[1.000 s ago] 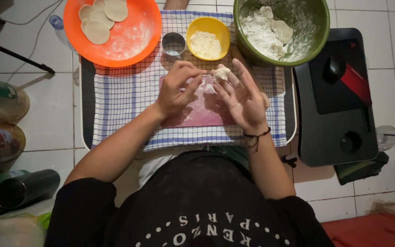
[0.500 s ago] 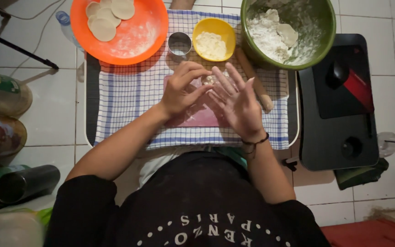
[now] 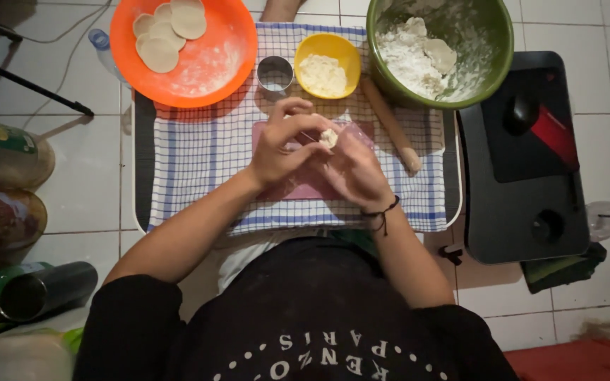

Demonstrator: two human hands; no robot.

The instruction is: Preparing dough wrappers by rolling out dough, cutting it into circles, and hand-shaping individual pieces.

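Dough piece (image 3: 329,136) pinched between both hands (image 3: 287,144) (image 3: 356,169), above pink board's (image 3: 305,189) centre.

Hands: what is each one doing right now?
Left hand: fingers pinching the dough piece.
Right hand: cupped, holding the same dough piece.

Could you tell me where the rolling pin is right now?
In the head view, the rolling pin lies on the checked cloth, right of the hands, below the green bowl.

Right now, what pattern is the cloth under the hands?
Cloth: white with blue checks, head view.
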